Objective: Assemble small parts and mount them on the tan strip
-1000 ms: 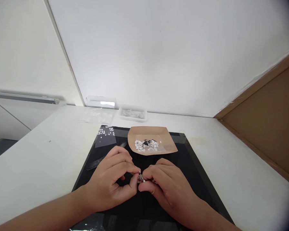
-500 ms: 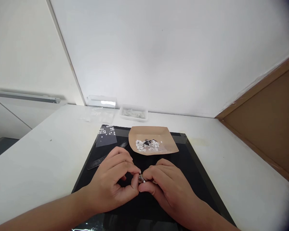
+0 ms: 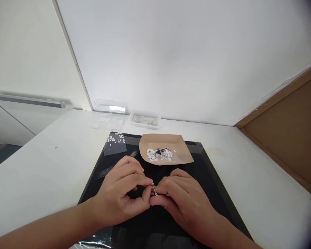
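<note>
A small shiny silver metal piece (image 3: 154, 190) is pinched between my two hands over the black mat (image 3: 150, 228). My left hand (image 3: 125, 190) grips its upper end between thumb and index finger. From the other side, my right hand (image 3: 182, 197) has its thumb and curled index finger closed on the piece's lower end. The fingertips hide much of it, so its exact kind cannot be made out. Beyond my hands, a brown paper tray (image 3: 180, 141) holds white scraps (image 3: 155, 155) and some black bits.
A dark strip like a nail file (image 3: 103, 173) lies partly behind my left hand. Farther left is a clear sheet with white squares (image 3: 115, 147). Clear plastic bags (image 3: 106, 121) and a white plastic box (image 3: 145, 120) stand by the wall. A brown panel (image 3: 287, 128) borders the right.
The silver piece has turned slightly between my fingers, showing more of its length. Both hands keep nearly the same place, and the view has shifted a little.
</note>
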`<action>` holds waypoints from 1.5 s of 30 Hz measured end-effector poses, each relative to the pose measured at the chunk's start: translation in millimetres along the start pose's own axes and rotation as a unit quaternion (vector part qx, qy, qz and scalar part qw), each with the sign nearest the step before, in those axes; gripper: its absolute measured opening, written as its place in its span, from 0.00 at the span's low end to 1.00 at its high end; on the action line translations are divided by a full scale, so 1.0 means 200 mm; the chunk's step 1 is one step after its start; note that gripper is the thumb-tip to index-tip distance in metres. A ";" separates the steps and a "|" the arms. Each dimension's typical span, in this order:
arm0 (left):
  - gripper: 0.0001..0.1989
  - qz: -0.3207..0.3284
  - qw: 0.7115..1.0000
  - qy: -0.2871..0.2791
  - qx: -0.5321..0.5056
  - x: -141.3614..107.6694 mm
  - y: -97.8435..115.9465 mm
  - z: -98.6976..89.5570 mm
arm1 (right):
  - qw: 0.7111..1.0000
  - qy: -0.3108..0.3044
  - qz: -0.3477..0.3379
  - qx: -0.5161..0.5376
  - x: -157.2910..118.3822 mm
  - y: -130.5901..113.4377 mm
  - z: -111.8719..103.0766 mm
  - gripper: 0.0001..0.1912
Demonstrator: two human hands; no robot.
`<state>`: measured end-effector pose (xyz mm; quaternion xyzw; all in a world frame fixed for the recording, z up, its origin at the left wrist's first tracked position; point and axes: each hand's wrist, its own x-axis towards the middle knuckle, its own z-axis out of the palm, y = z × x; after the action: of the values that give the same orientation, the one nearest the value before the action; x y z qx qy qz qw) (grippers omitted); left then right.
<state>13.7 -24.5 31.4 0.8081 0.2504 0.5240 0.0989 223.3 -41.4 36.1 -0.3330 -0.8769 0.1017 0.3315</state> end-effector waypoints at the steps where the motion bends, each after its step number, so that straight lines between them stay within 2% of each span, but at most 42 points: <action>1: 0.11 0.001 1.000 0.000 -0.002 0.00 0.00 0.00 | 1.000 0.000 -0.001 -0.001 0.00 0.00 0.00 0.13; 12: 0.11 -0.006 1.000 -0.016 -0.018 0.00 -0.01 -0.01 | 1.000 -0.010 0.000 0.022 0.00 0.01 -0.01 0.13; 21: 0.12 -0.118 0.988 -0.030 -0.096 -0.01 0.00 -0.01 | 0.990 -0.042 0.075 0.112 0.01 0.00 -0.03 0.13; 27: 0.13 -0.154 0.978 -0.042 -0.133 -0.01 0.00 -0.01 | 0.981 -0.064 0.110 0.146 0.02 0.00 -0.04 0.13; 39: 0.11 -0.143 0.977 -0.066 -0.144 -0.01 -0.03 -0.02 | 0.999 -0.017 0.024 0.023 -0.01 0.02 -0.01 0.11; 45: 0.10 -0.122 0.977 -0.091 -0.151 -0.01 -0.06 -0.04 | 1.000 -0.014 0.017 -0.001 0.01 0.02 -0.02 0.11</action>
<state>2.8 -16.0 29.1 0.7914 0.2552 0.4643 0.3050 228.0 -37.6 38.3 -0.3466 -0.8758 0.1114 0.3168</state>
